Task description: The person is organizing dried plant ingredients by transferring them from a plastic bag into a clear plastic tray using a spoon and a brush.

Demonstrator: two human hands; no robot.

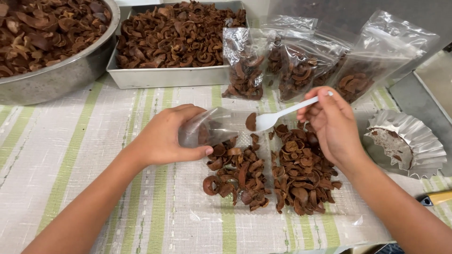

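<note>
The left hand (167, 136) grips a small clear plastic pouch (214, 126), lying on its side just above the striped green-and-white tablecloth (61, 155), its fingers curled over the top and the thumb pressed beneath, so the film is clamped near its closed end while the mouth faces right. The right hand (332, 124) pinches the handle of a white plastic spoon (282, 114) between closed fingertips and thumb, the bowl at the pouch's mouth carrying one dark brown dried curl (251, 121). Below both hands lie two loose heaps of brown dried curled peel pieces (268, 174) on a clear plastic sheet (348, 214), just beside each other. The pieces look light, stiff and brittle, likely to snap or spill if pressed, so scooping from beneath suits them better than pinching. The pouch is thin, limp and slippery; it likely holds best by the edge near its opening, so the mouth stays wide. Behind stand several filled clear pouches (301, 70) leaning together, a rectangular metal tray (165, 77) and a round metal bowl (52, 80), both heaped with the same pieces. A crinkled foil cup (419, 141) sits at right, well apart from the heaps.
</note>
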